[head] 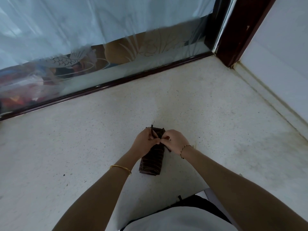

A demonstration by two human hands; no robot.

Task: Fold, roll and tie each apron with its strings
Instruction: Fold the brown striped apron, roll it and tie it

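The apron [152, 161] lies rolled into a tight dark striped bundle on the speckled counter [83, 139], straight in front of me and well clear of the glass partition [100, 47] at the back. It is soft cloth, light, and I judge it wants to spring loose the moment the pressure goes — so the place to hold it is the middle of the roll, right where the strings [153, 130] cross. They are thin and limp; pinching them close to the knot gives the most control.

My left hand [146, 141] is curled over the upper part of the roll, fingers pinched on one string, whose end sticks up past my knuckles. My right hand [175, 141] is closed on the other string, thumb and forefinger meeting the left fingertips over the bundle — a short tail hangs out below it. Both forearms reach forward and angle inward, wrists bent down, a bangle [120, 169] on the left, a thin bracelet [184, 150] on the right
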